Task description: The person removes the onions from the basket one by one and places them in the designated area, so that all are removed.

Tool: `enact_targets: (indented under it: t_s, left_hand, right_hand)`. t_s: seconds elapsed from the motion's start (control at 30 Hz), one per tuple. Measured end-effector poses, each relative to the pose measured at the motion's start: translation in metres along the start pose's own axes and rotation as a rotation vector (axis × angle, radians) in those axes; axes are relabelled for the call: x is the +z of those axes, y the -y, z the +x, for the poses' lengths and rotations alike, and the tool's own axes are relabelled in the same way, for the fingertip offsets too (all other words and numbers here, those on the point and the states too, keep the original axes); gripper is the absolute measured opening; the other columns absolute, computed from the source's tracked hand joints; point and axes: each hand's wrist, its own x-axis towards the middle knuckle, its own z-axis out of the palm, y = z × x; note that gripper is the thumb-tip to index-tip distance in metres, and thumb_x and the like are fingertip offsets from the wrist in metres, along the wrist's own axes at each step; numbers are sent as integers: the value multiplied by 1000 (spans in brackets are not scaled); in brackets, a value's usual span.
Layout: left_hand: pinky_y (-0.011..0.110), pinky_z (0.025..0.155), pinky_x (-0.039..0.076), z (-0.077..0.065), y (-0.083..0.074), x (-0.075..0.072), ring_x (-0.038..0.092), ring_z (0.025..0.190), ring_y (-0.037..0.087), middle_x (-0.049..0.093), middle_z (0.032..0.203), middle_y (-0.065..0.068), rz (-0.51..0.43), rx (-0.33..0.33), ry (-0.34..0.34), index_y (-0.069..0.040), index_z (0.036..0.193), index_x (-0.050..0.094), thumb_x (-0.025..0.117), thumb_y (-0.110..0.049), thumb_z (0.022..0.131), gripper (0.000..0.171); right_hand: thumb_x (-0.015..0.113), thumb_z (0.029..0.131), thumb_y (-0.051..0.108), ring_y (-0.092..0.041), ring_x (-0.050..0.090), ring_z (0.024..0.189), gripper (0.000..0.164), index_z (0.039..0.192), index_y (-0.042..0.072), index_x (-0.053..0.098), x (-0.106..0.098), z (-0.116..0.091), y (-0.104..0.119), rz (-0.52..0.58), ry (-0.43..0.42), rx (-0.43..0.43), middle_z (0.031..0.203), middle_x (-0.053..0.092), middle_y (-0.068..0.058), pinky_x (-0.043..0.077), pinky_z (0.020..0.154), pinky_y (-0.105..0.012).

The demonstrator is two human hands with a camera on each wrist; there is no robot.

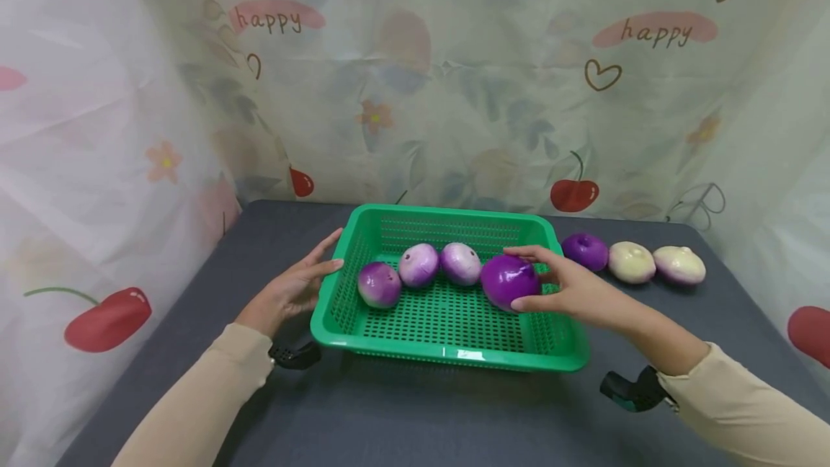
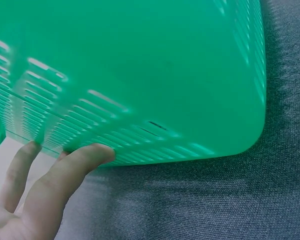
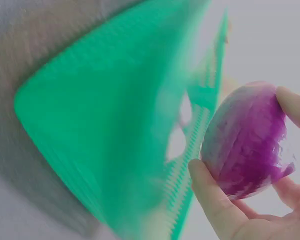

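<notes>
My right hand grips a glossy purple onion at the right end of the green basket. In the right wrist view, fingers and thumb hold this onion from both sides. Three purple-and-white onions lie on the basket floor: a left onion, a middle onion and a right onion. Against the basket's left side rests my left hand. The left wrist view shows its fingers extended and touching the slotted outer wall.
Right of the basket, a row on the dark table holds a purple onion and two pale onions, one nearer the basket and one farther right. A patterned curtain hangs behind and at both sides.
</notes>
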Motion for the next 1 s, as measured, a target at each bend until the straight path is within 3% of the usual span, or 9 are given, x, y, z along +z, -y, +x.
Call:
enact_targets:
  t_s: [0.17, 0.37, 0.5, 0.6, 0.87, 1.0]
  left_hand:
    - [53, 87, 52, -1, 0, -1, 59, 113, 26, 18, 156, 22, -5, 0, 1, -45, 154, 7, 46, -19, 103, 69]
    - [52, 86, 53, -1, 0, 0, 58, 113, 27, 16, 157, 22, -3, -7, -1, -44, 154, 6, 45, -18, 104, 69]
    - [52, 86, 53, -1, 0, 1, 58, 112, 27, 16, 157, 22, -6, -6, -5, -45, 154, 7, 46, -19, 104, 69]
    - [51, 86, 53, -1, 0, 1, 59, 111, 26, 16, 157, 22, -13, -7, -5, -44, 154, 7, 46, -18, 103, 69]
    - [50, 85, 54, -1, 0, 2, 59, 111, 26, 16, 157, 22, -16, -6, -7, -44, 154, 7, 46, -17, 103, 69]
    - [51, 85, 54, -1, 0, 2, 59, 111, 26, 17, 157, 22, -15, -4, -13, -44, 154, 8, 47, -16, 103, 70]
  right_hand:
    - [69, 91, 23, -47, 47, 125, 71, 151, 16, 32, -29, -18, 8, -20, -120, 11, 143, 38, -19, 55, 84, -41]
    - [66, 93, 24, -43, 43, 127, 73, 154, 19, 25, -61, -37, -4, -88, -255, 94, 147, 33, -21, 50, 77, -21]
    - [64, 95, 28, -30, 47, 123, 74, 155, 23, 21, -74, -47, -21, -141, -326, 145, 150, 30, -21, 44, 74, -13]
    - [63, 95, 29, -26, 48, 119, 75, 156, 25, 20, -76, -52, -36, -154, -363, 164, 150, 29, -22, 44, 72, -12]
    - [65, 92, 36, -52, 40, 124, 83, 155, 11, 18, -64, -57, -72, -174, -425, 212, 147, 30, -31, 52, 75, -35]
    - [66, 92, 36, -52, 39, 123, 86, 155, 8, 15, -56, -57, -89, -149, -419, 224, 150, 28, -31, 54, 77, -33]
